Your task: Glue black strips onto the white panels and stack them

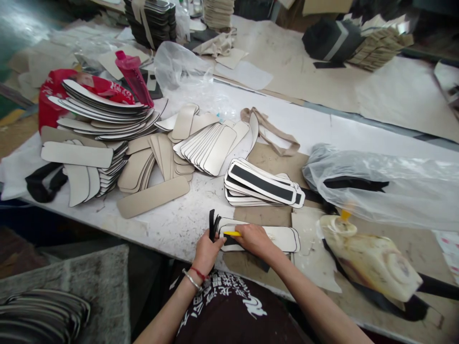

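My left hand (207, 252) is closed at the left end of a white rounded panel (279, 238), with black strips (212, 224) standing up from its fingers. My right hand (254, 237) rests over the same panel, fingers closed round a yellow tool (232, 233) that points left. Part of a black piece shows on the panel between the hands. Just behind lies a stack of white panels, the top one bearing a black strip (263, 183).
Fanned white panels (215, 148) and beige panels (154, 197) cover the left. A pink bottle (134, 76) stands behind them. On the right are a plastic bag (401, 186) and a stained container (373, 258). The table's front edge (158, 248) runs near my body.
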### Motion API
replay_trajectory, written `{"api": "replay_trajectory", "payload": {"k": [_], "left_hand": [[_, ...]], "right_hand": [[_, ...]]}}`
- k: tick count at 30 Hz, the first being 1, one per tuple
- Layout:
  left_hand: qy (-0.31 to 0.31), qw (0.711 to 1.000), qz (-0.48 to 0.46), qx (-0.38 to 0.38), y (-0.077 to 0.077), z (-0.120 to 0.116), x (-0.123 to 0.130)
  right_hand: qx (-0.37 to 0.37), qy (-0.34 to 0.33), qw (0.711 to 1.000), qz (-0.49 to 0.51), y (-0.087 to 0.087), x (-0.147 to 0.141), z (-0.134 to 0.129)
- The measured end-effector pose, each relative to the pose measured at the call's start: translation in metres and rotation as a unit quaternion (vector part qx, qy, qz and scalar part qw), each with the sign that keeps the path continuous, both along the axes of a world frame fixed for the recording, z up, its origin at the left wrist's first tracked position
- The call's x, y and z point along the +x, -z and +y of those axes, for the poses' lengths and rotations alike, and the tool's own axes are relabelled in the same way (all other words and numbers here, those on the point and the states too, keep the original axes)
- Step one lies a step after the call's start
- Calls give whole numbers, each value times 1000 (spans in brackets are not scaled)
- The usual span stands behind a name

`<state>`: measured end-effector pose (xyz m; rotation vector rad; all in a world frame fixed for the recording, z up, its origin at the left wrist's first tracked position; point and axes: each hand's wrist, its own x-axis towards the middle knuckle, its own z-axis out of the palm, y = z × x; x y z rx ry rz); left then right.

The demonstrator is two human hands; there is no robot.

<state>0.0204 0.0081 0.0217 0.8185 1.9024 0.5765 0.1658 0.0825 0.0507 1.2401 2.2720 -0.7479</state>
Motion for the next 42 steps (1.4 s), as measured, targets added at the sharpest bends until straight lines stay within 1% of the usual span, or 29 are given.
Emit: {"api": "replay_trajectory", "payload": {"k": [7, 13, 16, 22, 30, 34, 37, 39, 40, 42], "left_hand": [[-17, 1000, 16, -4, 2, 4, 3], [-20, 999, 29, -13, 1, 6, 4], [-22, 999, 32, -19, 1, 8, 4], [-6, 999, 43, -17, 2, 7, 5], [9, 998, 53, -16, 7, 7, 4], [5, 999, 51, -10, 7, 7, 4], [-2, 999, 43, -4, 7, 8, 3], [2, 999, 37, -4, 9, 9, 2], [5, 999, 31, -3, 11, 9, 1], [1, 1000, 15, -1, 16, 9, 0]], "right_hand": [[-12, 8, 1000, -15, -2, -6, 3], [-16, 18, 999, -24, -1, -10, 2], [-8, 16, 1000, -21, 2, -10, 0], [18, 27, 999, -17, 8, -10, -5], [19, 44, 998, -32, 7, -13, -7], [31, 45, 998, -27, 8, -16, -8], [37, 55, 997, -34, 5, -19, -10], [39, 67, 996, -39, -1, -12, -11], [39, 76, 995, -41, -5, -5, -12], [36, 104, 993, -46, -15, 20, -13]]}}
